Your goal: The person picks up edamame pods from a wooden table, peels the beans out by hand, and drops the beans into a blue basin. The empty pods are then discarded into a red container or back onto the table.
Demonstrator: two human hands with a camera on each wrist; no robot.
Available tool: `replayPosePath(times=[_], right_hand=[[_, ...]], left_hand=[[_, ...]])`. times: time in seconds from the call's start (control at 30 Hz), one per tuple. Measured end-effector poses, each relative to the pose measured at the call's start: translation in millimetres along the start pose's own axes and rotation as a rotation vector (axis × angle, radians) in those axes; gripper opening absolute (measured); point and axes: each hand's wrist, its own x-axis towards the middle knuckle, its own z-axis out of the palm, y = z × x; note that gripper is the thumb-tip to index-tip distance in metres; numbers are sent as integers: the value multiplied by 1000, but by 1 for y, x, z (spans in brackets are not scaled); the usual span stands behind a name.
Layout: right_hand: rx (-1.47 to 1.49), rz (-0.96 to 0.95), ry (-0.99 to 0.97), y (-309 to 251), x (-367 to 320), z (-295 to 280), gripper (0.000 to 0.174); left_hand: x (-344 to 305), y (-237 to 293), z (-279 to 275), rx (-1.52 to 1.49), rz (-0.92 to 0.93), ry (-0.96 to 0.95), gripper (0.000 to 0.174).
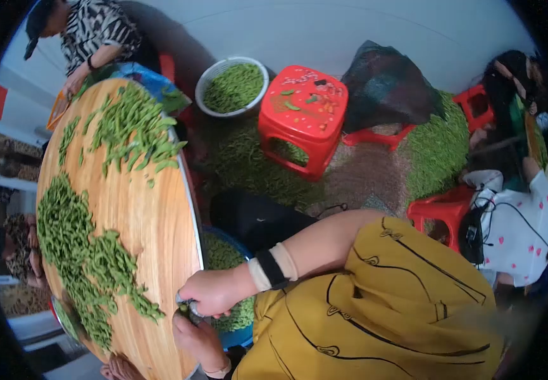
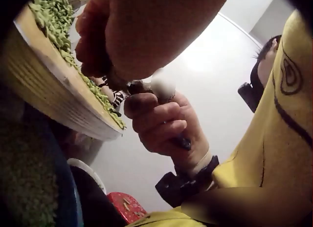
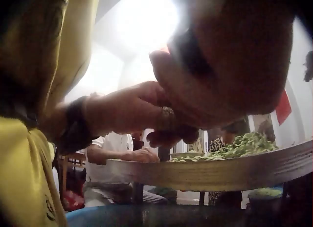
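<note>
My right hand (image 1: pixel 216 292), with a beige and black band at its wrist, meets my left hand (image 1: pixel 197 341) at the edge of the round wooden table (image 1: pixel 160 221). The fingers of both hands curl toward a small dark green bean pod (image 1: pixel 185 309), mostly hidden between them. In the left wrist view a pale grey cover (image 2: pixel 164 85) shows at my right thumb. Just beneath my hands is a blue basin (image 1: pixel 239 337) with shelled green beans (image 1: pixel 242 311). Piles of green bean pods (image 1: pixel 65 215) lie across the tabletop.
A red stool (image 1: pixel 305 95) stands beyond, next to a white basket (image 1: pixel 201 104) of pods. More pods (image 1: pixel 438 158) are heaped on the floor by a dark mesh sack (image 1: pixel 388 82). One person (image 1: pixel 100 28) sits at the table's far end; others sit around.
</note>
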Motion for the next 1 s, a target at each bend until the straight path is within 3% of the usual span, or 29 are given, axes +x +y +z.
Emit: replayPosePath(times=[0.13, 0.23, 0.3, 0.33, 0.4, 0.43, 0.5, 0.53, 0.6, 0.63, 0.7, 0.77, 0.8, 0.83, 1.0], right_hand=[[15, 9, -22, 3, 1, -3, 13], [63, 42, -35, 12, 6, 3, 12], [85, 50, -33, 16, 6, 6, 11], [13, 18, -12, 16, 6, 6, 11], [-128, -82, 38, 20, 12, 13, 11], [-127, -83, 44, 25, 15, 15, 11], [-425, -416, 230, 31, 21, 21, 13], [-423, -420, 223, 34, 25, 21, 13], [-341, -233, 125, 31, 33, 20, 17], [-346, -240, 101, 27, 33, 19, 17], [-448, -301, 270, 22, 26, 10, 20], [-455, -306, 239, 24, 32, 11, 21], [-427, -286, 127, 33, 41, 12, 20], [-401, -265, 17, 38, 48, 13, 20], [-344, -278, -129, 36, 35, 21, 11]], left_hand=[[-3, -7, 3, 89, -50, -48, 19], [-8, -20, 5, -9, -18, -101, 18], [-10, -21, 9, -294, -57, -84, 20], [-11, -22, 15, -297, -56, -86, 20], [-13, -24, 22, -848, -441, 9, 27], [-11, -23, 22, -849, -437, 6, 27], [-8, -22, 16, -1072, -712, 49, 28], [-7, -21, 12, -1069, -715, 56, 28], [-9, -19, 0, -1024, -726, -58, 23], [-11, -18, -2, -1004, -737, -108, 21], [-16, -9, -2, -1132, -789, -55, 18], [-20, -6, -10, -1070, -697, -210, 15], [-23, -14, -12, -1098, -630, -308, 15], [-25, -15, -15, -1094, -643, -287, 15], [-38, -13, -37, -1164, -739, -494, 16]])
